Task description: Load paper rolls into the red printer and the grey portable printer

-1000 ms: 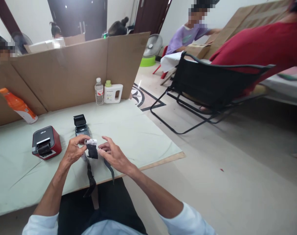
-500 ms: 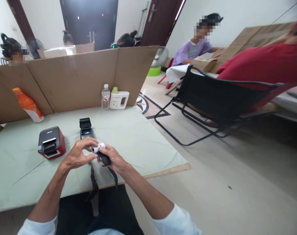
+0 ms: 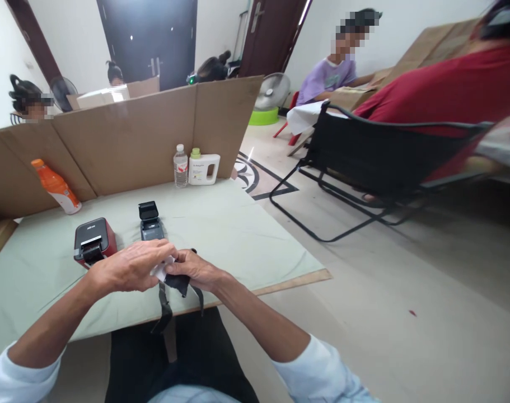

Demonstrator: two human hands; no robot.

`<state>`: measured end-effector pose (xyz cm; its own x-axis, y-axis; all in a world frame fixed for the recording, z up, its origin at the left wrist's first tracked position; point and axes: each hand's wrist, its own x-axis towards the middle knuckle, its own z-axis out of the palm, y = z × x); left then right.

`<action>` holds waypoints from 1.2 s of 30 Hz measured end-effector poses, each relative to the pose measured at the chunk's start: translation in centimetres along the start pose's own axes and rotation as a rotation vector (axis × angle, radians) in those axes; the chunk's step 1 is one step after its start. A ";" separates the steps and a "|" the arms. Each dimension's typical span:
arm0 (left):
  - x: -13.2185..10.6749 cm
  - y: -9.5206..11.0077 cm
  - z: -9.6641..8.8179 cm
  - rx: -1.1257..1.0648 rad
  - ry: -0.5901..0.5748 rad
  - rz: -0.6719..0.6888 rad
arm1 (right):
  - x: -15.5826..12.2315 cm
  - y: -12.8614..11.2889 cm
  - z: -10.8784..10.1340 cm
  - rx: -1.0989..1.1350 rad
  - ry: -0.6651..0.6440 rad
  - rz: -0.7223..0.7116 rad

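My right hand point(image 3: 198, 270) holds a small white roll point(image 3: 162, 270) together with a piece of black strip point(image 3: 178, 284), the thumb pressed on top. My left hand point(image 3: 131, 266) lies over the left side of the roll, its fingers stretched out and nearly flat, hiding part of it. Black straps point(image 3: 165, 310) hang down over the table's front edge below the hands. Just beyond the fingers sits a small black device point(image 3: 151, 229) with its lid raised. To the left stands a red and black label printer point(image 3: 95, 238), partly covered by my left hand.
An orange bottle point(image 3: 57, 187) leans on the cardboard screen point(image 3: 132, 129). A clear water bottle point(image 3: 181, 168) and a white jug point(image 3: 203, 170) stand at the back of the pale table point(image 3: 246, 240). On the right is a black folding chair point(image 3: 376, 151) with a person in red.
My left hand has gone from a curved grasp beside the roll to stretched fingers over it. My right hand keeps its hold. The camera view has shifted slightly.
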<state>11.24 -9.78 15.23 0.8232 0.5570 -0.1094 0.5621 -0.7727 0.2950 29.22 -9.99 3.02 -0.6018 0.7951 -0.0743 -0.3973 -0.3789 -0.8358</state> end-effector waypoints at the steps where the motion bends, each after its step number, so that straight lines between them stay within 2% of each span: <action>1: -0.2 0.2 -0.1 0.038 -0.001 0.012 | 0.0 0.0 0.1 -0.019 -0.002 -0.023; 5: -0.5 0.7 -0.6 0.042 0.035 0.068 | 0.0 -0.3 0.3 -0.044 -0.031 -0.090; 9: -0.9 0.3 -0.7 -0.094 0.125 0.084 | -0.1 -0.5 0.4 -0.014 -0.050 -0.124; 15: -1.6 -1.0 0.3 -0.345 0.266 0.068 | -0.1 -0.4 0.4 0.001 -0.104 -0.150; 17: -1.7 -0.5 0.4 -0.254 0.235 0.076 | -0.1 -0.6 0.4 -0.051 -0.102 -0.138; 21: -1.6 1.6 0.6 0.205 0.101 0.095 | -0.2 -1.1 0.6 -0.227 -0.073 -0.149; 24: -1.4 2.3 1.0 0.353 0.091 0.117 | -0.3 -1.3 0.6 -0.274 -0.079 -0.162; 31: -1.8 0.9 1.4 0.107 0.211 0.159 | 0.5 0.3 -0.2 -0.131 -0.151 -0.177; 36: -2.2 -0.5 1.9 -0.131 0.266 0.099 | 0.9 1.4 -0.4 -0.016 -0.197 -0.137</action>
<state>9.30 -11.24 13.52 0.8139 0.5546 0.1731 0.4510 -0.7909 0.4137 28.37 -9.59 1.56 -0.6673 0.7301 0.1471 -0.4748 -0.2648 -0.8393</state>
